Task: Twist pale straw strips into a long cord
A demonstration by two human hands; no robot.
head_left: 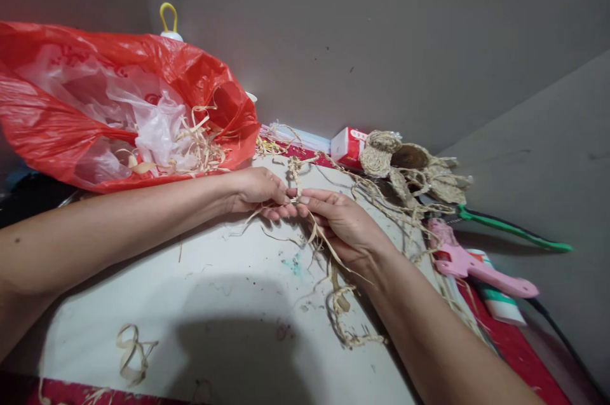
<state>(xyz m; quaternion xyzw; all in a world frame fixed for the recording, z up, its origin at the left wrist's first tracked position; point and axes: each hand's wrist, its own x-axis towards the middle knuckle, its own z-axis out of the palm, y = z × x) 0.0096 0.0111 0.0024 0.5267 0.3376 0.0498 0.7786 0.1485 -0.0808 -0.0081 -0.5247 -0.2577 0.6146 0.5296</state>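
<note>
Both hands meet over the middle of a white board [219, 303]. My left hand [262, 192] pinches a braided straw strand [296, 170] between thumb and fingers. From the right, my right hand [336, 217] grips the same strand close beside it, thumb on top. The braid stands up a little above the fingertips, and loose straw ends [324, 240] hang below and between the hands. A longer twisted straw cord [340, 322] lies on the board below my right hand. The exact spot where the fingertips press the straw is partly hidden.
A red plastic bag [200, 71] with straw scraps lies at the back left. Near the back right are a tissue pack [350, 145] and woven straw pieces [405, 160]. Green-handled pliers [517, 231], a pink glue gun [481, 268] and a white tube [502, 306] lie right. A straw curl [131, 354] sits front left.
</note>
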